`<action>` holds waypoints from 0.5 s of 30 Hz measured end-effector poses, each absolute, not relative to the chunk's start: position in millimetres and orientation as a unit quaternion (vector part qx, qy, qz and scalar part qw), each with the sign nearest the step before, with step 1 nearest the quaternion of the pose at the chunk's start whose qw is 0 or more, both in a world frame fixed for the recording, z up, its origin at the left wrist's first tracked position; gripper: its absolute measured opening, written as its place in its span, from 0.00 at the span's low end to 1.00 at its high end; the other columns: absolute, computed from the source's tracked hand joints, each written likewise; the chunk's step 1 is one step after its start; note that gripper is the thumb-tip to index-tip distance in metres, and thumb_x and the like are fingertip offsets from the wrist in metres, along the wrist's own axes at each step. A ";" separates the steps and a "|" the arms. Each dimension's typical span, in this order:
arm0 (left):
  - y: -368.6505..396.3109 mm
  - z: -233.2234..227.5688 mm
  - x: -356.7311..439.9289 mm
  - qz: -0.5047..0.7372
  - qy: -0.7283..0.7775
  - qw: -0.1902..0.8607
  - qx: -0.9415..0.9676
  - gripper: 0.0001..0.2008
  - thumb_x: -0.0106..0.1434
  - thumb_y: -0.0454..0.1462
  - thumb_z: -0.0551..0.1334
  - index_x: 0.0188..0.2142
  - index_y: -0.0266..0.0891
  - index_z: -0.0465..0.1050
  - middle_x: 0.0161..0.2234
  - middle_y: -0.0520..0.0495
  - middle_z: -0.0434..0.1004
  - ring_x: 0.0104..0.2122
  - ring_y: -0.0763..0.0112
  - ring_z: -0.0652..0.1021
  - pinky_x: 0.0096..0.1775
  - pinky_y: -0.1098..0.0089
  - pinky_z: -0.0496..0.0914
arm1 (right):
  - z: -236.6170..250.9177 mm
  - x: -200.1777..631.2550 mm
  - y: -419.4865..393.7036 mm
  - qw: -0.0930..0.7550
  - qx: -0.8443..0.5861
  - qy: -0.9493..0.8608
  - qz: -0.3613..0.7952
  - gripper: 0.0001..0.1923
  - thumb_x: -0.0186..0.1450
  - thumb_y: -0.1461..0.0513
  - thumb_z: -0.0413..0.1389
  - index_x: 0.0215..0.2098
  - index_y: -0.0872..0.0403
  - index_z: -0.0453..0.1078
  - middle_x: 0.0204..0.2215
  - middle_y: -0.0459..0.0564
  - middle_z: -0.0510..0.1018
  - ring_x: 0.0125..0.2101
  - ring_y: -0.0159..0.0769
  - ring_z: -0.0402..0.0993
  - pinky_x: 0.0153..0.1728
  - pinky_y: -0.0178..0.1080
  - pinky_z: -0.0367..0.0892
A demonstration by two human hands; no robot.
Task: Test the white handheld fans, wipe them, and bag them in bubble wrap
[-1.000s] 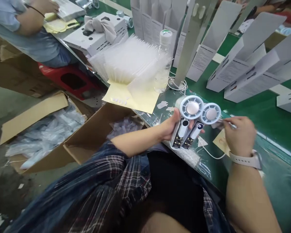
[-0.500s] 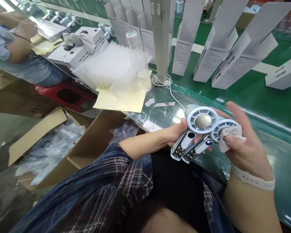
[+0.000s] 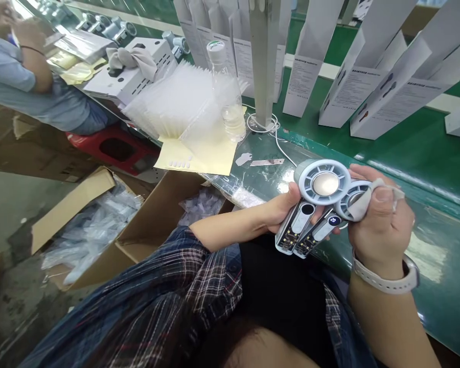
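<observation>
Two light-blue handheld fans lie side by side in my left hand (image 3: pixel 281 208), which is closed around them from the left and beneath. The nearer fan (image 3: pixel 304 176) has a round silver centre and a handle with bare circuit board showing. Partly behind it, the second fan (image 3: pixel 343 210) shows a small lit display on its handle. My right hand (image 3: pixel 383 220) pinches a pale cloth (image 3: pixel 362 203) against the second fan's head, covering part of its grille. Some fingers of both hands are hidden behind the fans.
Upright white boxes (image 3: pixel 304 76) line the bench behind a metal post (image 3: pixel 263 66). A plastic bottle (image 3: pixel 230 102), a stack of clear sleeves (image 3: pixel 184 97) and a blade (image 3: pixel 267 162) lie left. Cartons (image 3: pixel 149 220) hold plastic bags below. A co-worker (image 3: pixel 34 87) sits far left.
My right hand has turned and its spread fingers have closed in, the cloth still pinched and now flatter over the second fan's head. The left hand keeps its hold; the view has shifted slightly.
</observation>
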State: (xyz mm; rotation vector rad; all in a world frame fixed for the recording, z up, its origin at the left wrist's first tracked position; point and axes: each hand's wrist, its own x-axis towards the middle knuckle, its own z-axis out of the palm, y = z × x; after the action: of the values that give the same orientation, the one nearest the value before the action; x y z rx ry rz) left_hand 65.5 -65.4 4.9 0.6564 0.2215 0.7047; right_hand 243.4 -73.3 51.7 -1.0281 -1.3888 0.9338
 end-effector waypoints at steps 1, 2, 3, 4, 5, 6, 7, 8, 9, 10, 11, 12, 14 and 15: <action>-65.4 4.3 65.4 0.336 0.101 0.883 0.313 0.47 0.33 0.77 0.72 0.26 0.35 0.77 0.35 0.37 0.86 0.38 0.56 0.87 0.44 0.61 0.84 | 52.9 247.7 -73.7 0.555 -0.419 -0.570 0.438 0.20 0.77 0.47 0.59 0.62 0.42 0.81 0.54 0.53 0.84 0.39 0.44 0.83 0.30 0.44 0.79; -65.4 3.8 65.5 0.334 0.094 0.885 0.311 0.47 0.34 0.77 0.73 0.27 0.35 0.78 0.34 0.37 0.86 0.38 0.56 0.87 0.44 0.61 0.84 | 54.4 252.7 -74.4 0.538 -0.395 -0.558 0.493 0.22 0.76 0.47 0.61 0.66 0.38 0.79 0.57 0.52 0.83 0.37 0.43 0.83 0.27 0.44 0.79; -65.4 3.5 65.8 0.332 0.087 0.887 0.308 0.46 0.34 0.77 0.73 0.27 0.35 0.78 0.34 0.37 0.85 0.38 0.56 0.87 0.44 0.62 0.84 | 55.9 257.6 -75.0 0.511 -0.369 -0.551 0.547 0.25 0.74 0.48 0.63 0.69 0.35 0.76 0.61 0.50 0.81 0.35 0.41 0.82 0.24 0.43 0.78; -65.5 3.4 66.2 0.331 0.079 0.890 0.305 0.46 0.35 0.76 0.73 0.26 0.35 0.78 0.34 0.37 0.86 0.37 0.57 0.87 0.42 0.62 0.84 | 57.0 261.8 -75.6 0.491 -0.349 -0.543 0.585 0.28 0.73 0.49 0.65 0.70 0.32 0.73 0.64 0.49 0.79 0.33 0.40 0.81 0.22 0.43 0.77; -65.8 3.5 66.5 0.328 0.073 0.892 0.303 0.46 0.35 0.76 0.74 0.26 0.35 0.78 0.34 0.37 0.86 0.36 0.58 0.86 0.40 0.63 0.83 | 57.8 264.7 -76.1 0.480 -0.338 -0.534 0.609 0.30 0.72 0.50 0.67 0.71 0.30 0.72 0.66 0.48 0.78 0.33 0.39 0.81 0.21 0.42 0.78; -66.3 4.0 66.7 0.328 0.072 0.893 0.301 0.45 0.35 0.76 0.74 0.25 0.35 0.78 0.33 0.37 0.86 0.35 0.58 0.86 0.39 0.64 0.83 | 58.0 265.6 -76.4 0.476 -0.336 -0.526 0.620 0.31 0.70 0.51 0.68 0.71 0.29 0.72 0.67 0.47 0.77 0.33 0.38 0.80 0.21 0.42 0.78; -67.0 4.6 66.9 0.331 0.073 0.891 0.301 0.45 0.35 0.75 0.75 0.25 0.35 0.78 0.33 0.37 0.86 0.34 0.59 0.86 0.37 0.65 0.83 | 57.9 264.5 -76.6 0.479 -0.339 -0.518 0.623 0.33 0.69 0.53 0.70 0.70 0.29 0.73 0.67 0.47 0.77 0.33 0.37 0.80 0.20 0.40 0.78; -68.1 5.2 66.9 0.337 0.079 0.889 0.300 0.44 0.35 0.75 0.75 0.25 0.35 0.77 0.32 0.38 0.86 0.32 0.60 0.85 0.36 0.66 0.82 | 57.7 261.2 -76.8 0.484 -0.343 -0.511 0.622 0.33 0.67 0.54 0.72 0.69 0.30 0.74 0.66 0.47 0.78 0.32 0.37 0.80 0.19 0.39 0.77; -69.4 5.9 66.9 0.343 0.089 0.886 0.299 0.44 0.35 0.75 0.75 0.25 0.35 0.76 0.31 0.39 0.85 0.31 0.61 0.85 0.35 0.66 0.82 | 57.5 256.2 -76.9 0.491 -0.348 -0.505 0.618 0.33 0.66 0.54 0.73 0.67 0.31 0.75 0.64 0.47 0.79 0.31 0.36 0.79 0.18 0.37 0.75; -70.8 6.5 66.7 0.350 0.101 0.884 0.294 0.45 0.35 0.75 0.75 0.25 0.35 0.76 0.30 0.40 0.85 0.30 0.61 0.85 0.34 0.66 0.82 | 57.5 250.0 -77.1 0.499 -0.354 -0.502 0.612 0.31 0.65 0.55 0.74 0.65 0.33 0.76 0.62 0.47 0.80 0.30 0.34 0.78 0.16 0.36 0.73; -72.3 7.0 66.4 0.358 0.114 0.881 0.289 0.45 0.34 0.75 0.75 0.25 0.35 0.75 0.29 0.41 0.85 0.29 0.61 0.85 0.33 0.66 0.82 | 57.7 243.4 -77.4 0.509 -0.357 -0.500 0.603 0.28 0.65 0.55 0.73 0.62 0.36 0.78 0.60 0.48 0.82 0.28 0.33 0.76 0.14 0.35 0.71; -73.6 7.5 65.8 0.365 0.125 0.878 0.284 0.45 0.33 0.75 0.75 0.25 0.36 0.75 0.29 0.41 0.84 0.29 0.61 0.85 0.32 0.66 0.82 | 58.1 237.2 -77.6 0.521 -0.359 -0.500 0.592 0.25 0.66 0.56 0.73 0.60 0.37 0.78 0.58 0.48 0.82 0.26 0.32 0.75 0.13 0.34 0.69; -74.8 8.5 63.7 0.377 0.141 0.870 0.286 0.45 0.32 0.75 0.75 0.25 0.36 0.74 0.27 0.42 0.83 0.28 0.61 0.85 0.31 0.65 0.82 | 59.0 228.9 -77.9 0.541 -0.354 -0.506 0.571 0.20 0.67 0.56 0.72 0.57 0.39 0.79 0.57 0.49 0.82 0.24 0.32 0.73 0.12 0.35 0.67; -74.7 9.3 61.9 0.378 0.140 0.866 0.295 0.45 0.33 0.76 0.74 0.25 0.36 0.74 0.27 0.43 0.83 0.27 0.61 0.84 0.32 0.65 0.82 | 59.3 227.7 -77.8 0.545 -0.347 -0.514 0.564 0.20 0.67 0.56 0.71 0.57 0.39 0.78 0.57 0.49 0.82 0.25 0.32 0.74 0.13 0.35 0.68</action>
State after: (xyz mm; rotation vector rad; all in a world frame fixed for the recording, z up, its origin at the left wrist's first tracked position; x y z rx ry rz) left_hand 61.9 -74.7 9.3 0.6188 0.2942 0.7922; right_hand 227.7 -77.8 59.3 -0.8233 -1.2183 1.3377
